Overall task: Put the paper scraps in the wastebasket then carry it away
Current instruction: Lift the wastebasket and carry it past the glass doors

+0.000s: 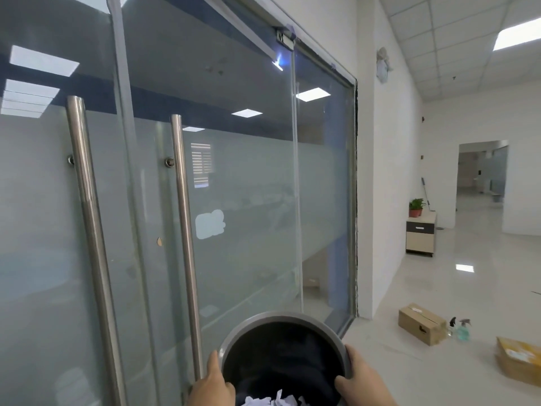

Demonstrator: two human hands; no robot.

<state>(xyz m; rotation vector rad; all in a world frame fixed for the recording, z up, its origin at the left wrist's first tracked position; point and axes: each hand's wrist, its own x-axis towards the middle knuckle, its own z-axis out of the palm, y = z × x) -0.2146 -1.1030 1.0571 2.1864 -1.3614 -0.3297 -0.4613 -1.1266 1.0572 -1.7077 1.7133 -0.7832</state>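
Head view looks down past a round grey wastebasket (pixel 283 320) lined with a black bag, held up between both hands at the bottom of the frame. Left hand (pixel 211 386) grips the rim on its own side, thumb hooked over the edge, fingers hidden below; right hand (pixel 360 382) clasps the opposite rim, thumb pressed inside the lip. White paper scraps (pixel 276 401) lie crumpled in the bottom of the bag, between the two thumbs. Just beyond the left hand stand two upright steel door handles (pixel 184 230) fixed to a frosted glass door (pixel 251 200), which fills everything ahead of and to the left of the hands. Out past the right hand, on the glossy floor, sit a cardboard box (pixel 421 323) with two spray bottles (pixel 464 329) just beside it, and a second box (pixel 519 364) nearer the frame's edge. Farther off on that side, a small cabinet (pixel 420 235) carries a potted plant (pixel 416 207)
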